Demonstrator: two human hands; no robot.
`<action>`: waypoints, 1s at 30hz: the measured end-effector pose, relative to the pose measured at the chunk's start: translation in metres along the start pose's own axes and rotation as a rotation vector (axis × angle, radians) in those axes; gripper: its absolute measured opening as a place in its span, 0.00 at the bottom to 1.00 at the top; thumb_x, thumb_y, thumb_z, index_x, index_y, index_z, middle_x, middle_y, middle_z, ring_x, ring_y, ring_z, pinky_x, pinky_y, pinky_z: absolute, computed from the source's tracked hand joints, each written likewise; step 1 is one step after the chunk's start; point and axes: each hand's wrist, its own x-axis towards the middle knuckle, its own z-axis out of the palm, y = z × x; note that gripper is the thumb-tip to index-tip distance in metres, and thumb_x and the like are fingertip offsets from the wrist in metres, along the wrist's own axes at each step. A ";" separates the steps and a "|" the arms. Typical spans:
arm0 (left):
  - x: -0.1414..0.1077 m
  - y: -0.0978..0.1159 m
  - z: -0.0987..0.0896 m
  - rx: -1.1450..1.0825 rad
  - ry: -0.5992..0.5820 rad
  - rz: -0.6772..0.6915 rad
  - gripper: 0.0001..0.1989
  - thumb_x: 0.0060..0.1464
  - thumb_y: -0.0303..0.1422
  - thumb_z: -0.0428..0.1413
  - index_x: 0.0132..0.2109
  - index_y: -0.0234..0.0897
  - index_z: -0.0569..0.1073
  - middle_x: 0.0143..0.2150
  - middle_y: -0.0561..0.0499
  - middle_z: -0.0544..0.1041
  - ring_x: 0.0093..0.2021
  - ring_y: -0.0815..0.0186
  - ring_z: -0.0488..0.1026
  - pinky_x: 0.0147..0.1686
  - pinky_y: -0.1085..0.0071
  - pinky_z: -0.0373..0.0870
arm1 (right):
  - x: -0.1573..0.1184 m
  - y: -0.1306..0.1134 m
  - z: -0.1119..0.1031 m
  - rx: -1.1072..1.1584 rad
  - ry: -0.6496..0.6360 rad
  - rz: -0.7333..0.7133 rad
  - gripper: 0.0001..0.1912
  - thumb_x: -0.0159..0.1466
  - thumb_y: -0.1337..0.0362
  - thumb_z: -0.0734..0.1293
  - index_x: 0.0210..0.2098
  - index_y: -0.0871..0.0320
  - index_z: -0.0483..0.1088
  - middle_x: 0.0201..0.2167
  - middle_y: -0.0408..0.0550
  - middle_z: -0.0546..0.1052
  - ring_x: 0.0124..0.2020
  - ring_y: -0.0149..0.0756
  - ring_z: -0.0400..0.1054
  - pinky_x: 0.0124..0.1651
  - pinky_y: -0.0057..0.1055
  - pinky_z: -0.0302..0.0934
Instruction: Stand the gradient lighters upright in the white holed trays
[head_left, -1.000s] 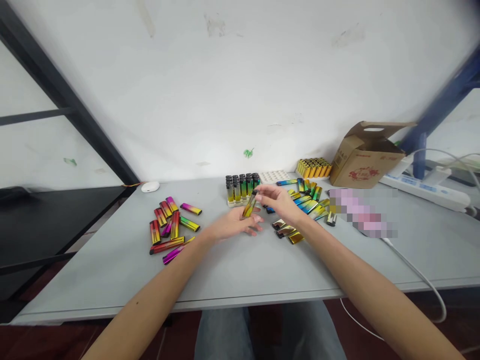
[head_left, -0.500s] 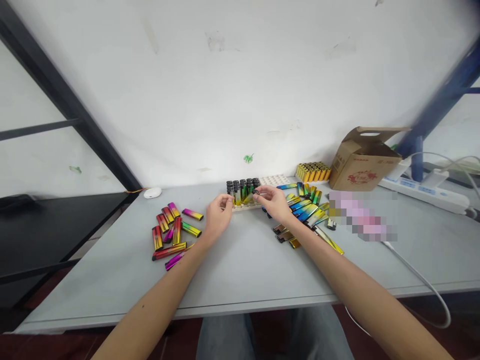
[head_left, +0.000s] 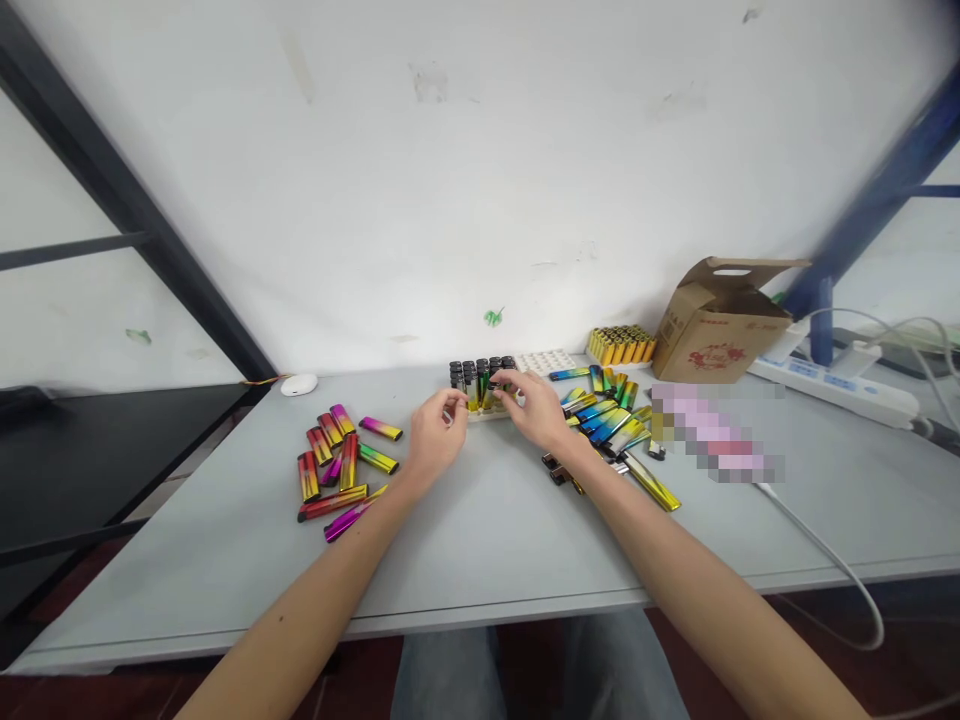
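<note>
Behind right hand (head_left: 534,408), probably racked lighters (head_left: 471,378)

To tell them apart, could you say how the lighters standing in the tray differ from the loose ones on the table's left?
The tray lighters stand upright in rows, black tops up; the loose lighters lie flat, scattered. The tray ones look gold-green; the loose ones show more red and magenta. Both share a shiny gradient finish.
</note>
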 end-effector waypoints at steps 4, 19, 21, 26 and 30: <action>-0.003 -0.003 0.002 0.170 -0.175 0.177 0.07 0.56 0.27 0.51 0.37 0.39 0.73 0.36 0.50 0.75 0.37 0.63 0.70 0.41 0.68 0.65 | 0.000 -0.001 -0.001 -0.165 0.030 -0.115 0.15 0.67 0.65 0.59 0.50 0.50 0.71 0.45 0.50 0.74 0.49 0.46 0.64 0.53 0.44 0.59; -0.018 0.001 0.003 0.402 -0.631 0.399 0.30 0.64 0.45 0.43 0.66 0.32 0.57 0.68 0.40 0.58 0.68 0.59 0.53 0.67 0.58 0.48 | -0.004 0.000 -0.012 -0.467 0.047 -0.135 0.25 0.63 0.67 0.60 0.60 0.61 0.62 0.61 0.59 0.61 0.62 0.46 0.55 0.63 0.44 0.53; -0.020 0.001 0.003 0.420 -0.698 0.372 0.32 0.65 0.47 0.39 0.69 0.33 0.51 0.70 0.41 0.53 0.70 0.60 0.47 0.68 0.58 0.42 | -0.003 0.004 -0.022 -0.501 0.060 -0.084 0.23 0.62 0.68 0.60 0.56 0.63 0.66 0.58 0.59 0.66 0.60 0.47 0.58 0.62 0.43 0.54; -0.020 -0.001 0.004 0.464 -0.771 0.325 0.34 0.65 0.50 0.34 0.70 0.34 0.48 0.71 0.43 0.48 0.71 0.60 0.42 0.68 0.59 0.37 | -0.001 0.016 -0.052 -0.661 -0.207 0.286 0.17 0.62 0.68 0.58 0.44 0.60 0.76 0.42 0.55 0.79 0.45 0.48 0.72 0.50 0.41 0.63; -0.018 -0.002 0.004 0.496 -0.787 0.309 0.36 0.64 0.51 0.33 0.70 0.31 0.47 0.72 0.43 0.47 0.72 0.61 0.41 0.68 0.61 0.36 | 0.000 0.022 -0.070 -0.690 -0.311 0.427 0.18 0.62 0.68 0.58 0.43 0.57 0.77 0.43 0.53 0.80 0.46 0.47 0.73 0.48 0.38 0.63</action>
